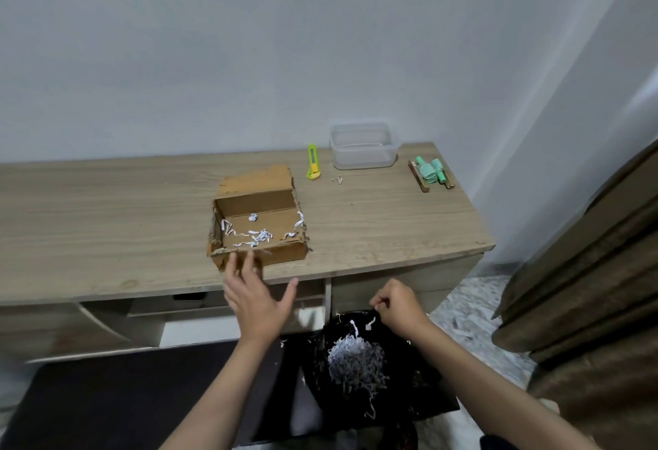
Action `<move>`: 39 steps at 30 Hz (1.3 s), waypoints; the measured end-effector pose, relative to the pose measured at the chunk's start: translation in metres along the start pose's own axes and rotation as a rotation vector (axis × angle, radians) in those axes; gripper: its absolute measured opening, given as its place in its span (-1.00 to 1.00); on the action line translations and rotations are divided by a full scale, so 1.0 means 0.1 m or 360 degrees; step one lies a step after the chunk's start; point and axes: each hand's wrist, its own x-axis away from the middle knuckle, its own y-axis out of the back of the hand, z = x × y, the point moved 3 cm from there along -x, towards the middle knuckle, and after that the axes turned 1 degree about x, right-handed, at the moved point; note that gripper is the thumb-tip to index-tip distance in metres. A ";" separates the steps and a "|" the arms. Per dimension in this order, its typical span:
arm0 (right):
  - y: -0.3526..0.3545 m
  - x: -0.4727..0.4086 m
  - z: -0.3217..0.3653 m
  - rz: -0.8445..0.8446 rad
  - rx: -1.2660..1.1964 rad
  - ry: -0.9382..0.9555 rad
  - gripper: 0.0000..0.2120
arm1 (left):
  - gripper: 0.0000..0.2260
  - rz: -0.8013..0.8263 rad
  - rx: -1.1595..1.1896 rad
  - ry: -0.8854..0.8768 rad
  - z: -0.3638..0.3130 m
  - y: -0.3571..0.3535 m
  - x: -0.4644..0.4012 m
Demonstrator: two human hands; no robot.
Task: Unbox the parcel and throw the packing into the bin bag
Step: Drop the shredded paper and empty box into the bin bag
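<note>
**Last shreds left in the box**

Pale walls back a wooden desk (pixel 106 222), with a brown curtain (pixel 587 271) at 3 o'clock. At centre sits the box (pixel 260 229), open at the top, a few white paper shreds (pixel 258 236) scattered on its floor. Beyond it, toward 1 o'clock, lie a yellow-green cutter (pixel 313 162), a clear tub (pixel 363 146) and a small green item on a strip (pixel 431 171).

Below the desk edge, at 5 o'clock, the black bag (pixel 402 389) hangs open with a mound of shreds (pixel 358 360) already inside. The right hand (pixel 398 305) pinches the bag's rim with curled fingers, holding the mouth up. The left hand (pixel 254 298) is spread, fingers straight and holding nothing, fingertips at the box's near wall.

Most packing looks cleared — what remains is loose and light. Picking strands one by one would be slow; better, I judge, to grip the box, bring it over the bag and tip it, keeping the rim held wide so nothing drifts to the floor. Tap the base for stragglers.
</note>
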 end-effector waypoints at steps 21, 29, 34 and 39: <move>0.47 -1.75 0.80 -0.0559 -0.0375 0.0241 -0.73 | -0.10 -0.0227 -0.0218 0.0578 0.32 -0.02 -0.93; 0.37 -2.46 0.94 -0.0388 0.0194 0.0165 -0.62 | -0.08 -0.0209 -0.0238 0.0572 0.31 -0.01 -0.94; 0.31 -2.31 0.79 -0.0467 -0.0016 0.0353 -0.83 | -0.08 -0.0254 -0.0205 0.0582 0.31 -0.01 -0.95; 0.36 -1.91 0.64 -0.0320 -0.0005 0.0482 -0.85 | -0.11 -0.0250 -0.0180 0.0543 0.30 -0.01 -0.92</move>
